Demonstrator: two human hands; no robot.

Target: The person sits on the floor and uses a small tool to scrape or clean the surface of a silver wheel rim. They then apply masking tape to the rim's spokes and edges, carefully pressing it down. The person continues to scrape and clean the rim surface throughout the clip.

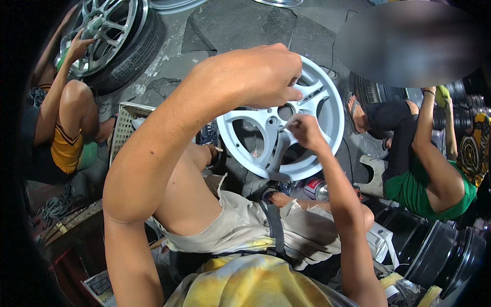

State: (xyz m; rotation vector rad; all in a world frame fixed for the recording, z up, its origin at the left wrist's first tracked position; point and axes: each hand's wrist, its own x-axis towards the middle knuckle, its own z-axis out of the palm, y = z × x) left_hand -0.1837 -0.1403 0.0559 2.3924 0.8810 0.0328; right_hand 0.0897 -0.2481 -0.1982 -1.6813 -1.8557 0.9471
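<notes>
Plainly, the white wheel rim (pixel 267 130) lies mid-scene, just beyond the person's pale shorts (pixel 240 220), its face turned up toward them. It's round, about as long one way as the other, and one spoke (pixel 278 151) points from the hub (pixel 279 116) to the near side. The left hand (pixel 273 74) bends over the far side, fingers curled; I can't tell whether they grip. The right hand (pixel 306 132) is bunched beside the hub, its hold hidden.
</notes>
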